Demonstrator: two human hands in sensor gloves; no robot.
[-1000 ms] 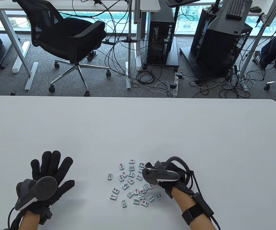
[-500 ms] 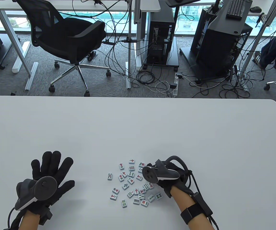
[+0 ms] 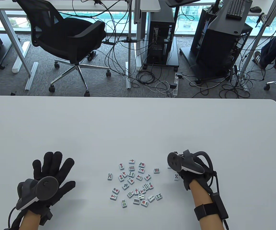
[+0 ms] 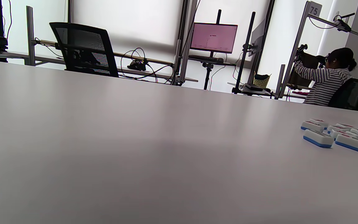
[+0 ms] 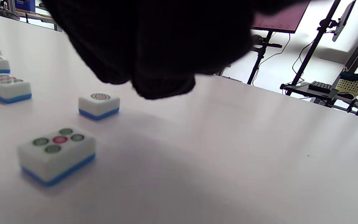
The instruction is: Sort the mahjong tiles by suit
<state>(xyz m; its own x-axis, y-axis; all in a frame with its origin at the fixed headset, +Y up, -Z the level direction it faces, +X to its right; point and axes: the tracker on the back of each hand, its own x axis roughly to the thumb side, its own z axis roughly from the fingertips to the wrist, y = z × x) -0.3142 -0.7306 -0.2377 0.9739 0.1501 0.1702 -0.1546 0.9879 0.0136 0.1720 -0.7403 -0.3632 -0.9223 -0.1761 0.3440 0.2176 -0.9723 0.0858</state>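
**Two dot tiles lie apart from the heap, under the right hand**

The heap of mahjong tiles (image 3: 134, 183) lies face up near the front edge of the white tabletop (image 3: 138, 124), its tiles turned every which way, long axes in no common direction; a lone bamboo tile (image 3: 156, 170) sits just right of the heap, long axis roughly across the tabletop; further right a five-dot tile (image 3: 176, 176) lies flat and face up, just beside the right hand (image 3: 188, 167), and in the right wrist view its long axis runs from near left to far right; a one-dot tile (image 5: 99, 105) lies beyond it, face up, near the fingers (image 5: 163, 84), which hang over it without touching; they look loosely curled and hold nothing that shows; the left hand (image 3: 49, 177) rests palm down on the tabletop, well left of the heap, its fingers (image 3: 52, 160) straight and spread, holding nothing; the left wrist view shows the heap's edge low at right, blue backs down.
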